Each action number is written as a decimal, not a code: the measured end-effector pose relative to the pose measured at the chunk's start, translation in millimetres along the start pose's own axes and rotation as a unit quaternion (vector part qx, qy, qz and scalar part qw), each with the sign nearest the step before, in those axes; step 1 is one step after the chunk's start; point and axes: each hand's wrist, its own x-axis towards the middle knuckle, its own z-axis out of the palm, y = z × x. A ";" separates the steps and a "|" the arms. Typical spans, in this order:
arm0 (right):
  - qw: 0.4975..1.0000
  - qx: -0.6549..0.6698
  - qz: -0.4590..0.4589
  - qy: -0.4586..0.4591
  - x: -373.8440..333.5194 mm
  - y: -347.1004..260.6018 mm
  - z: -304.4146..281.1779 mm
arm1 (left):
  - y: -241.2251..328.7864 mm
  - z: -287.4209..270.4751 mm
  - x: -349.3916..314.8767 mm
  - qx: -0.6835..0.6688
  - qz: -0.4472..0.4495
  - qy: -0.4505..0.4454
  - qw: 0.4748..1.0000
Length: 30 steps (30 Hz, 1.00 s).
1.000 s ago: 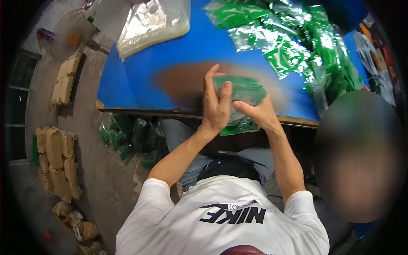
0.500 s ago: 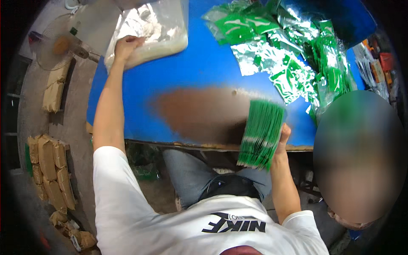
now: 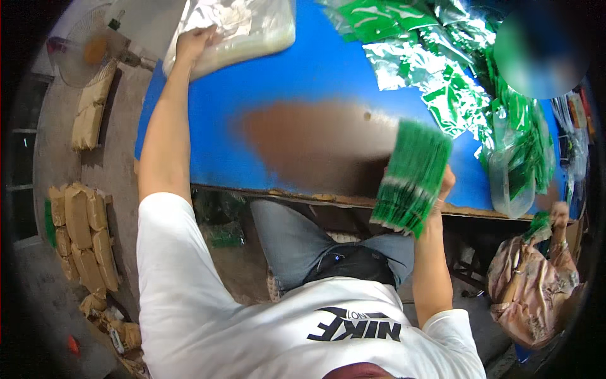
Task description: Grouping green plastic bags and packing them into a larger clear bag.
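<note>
Nearest, at the table's worn front edge, the right hand (image 3: 444,189) grips a thick stack of green sachets (image 3: 411,179), fingers wrapped around its back; the stack stands tilted, its lower end hanging past the edge over the lap. The sachets are flat, glossy, with pale bands across them. The blue table (image 3: 328,69) has a smooth painted top, rubbed to bare brown in a broad patch at the middle, and that patch and the blue around it lie open between the two hands. Farther right, a loose heap of crinkled green-and-silver foil sachets (image 3: 454,82) crowds the table's right side, with a clear plastic tub (image 3: 508,189) near the edge. Farthest, at the left far corner, the left hand (image 3: 192,41) rests with fingers closed on the rim of a soft clear plastic bag (image 3: 243,25) of pale contents.
</note>
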 end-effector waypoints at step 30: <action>0.981 0.022 0.187 -0.053 -11.3 8.9 66.1 | 255.8 27.9 -376.6 -0.222 0.148 0.053 0.962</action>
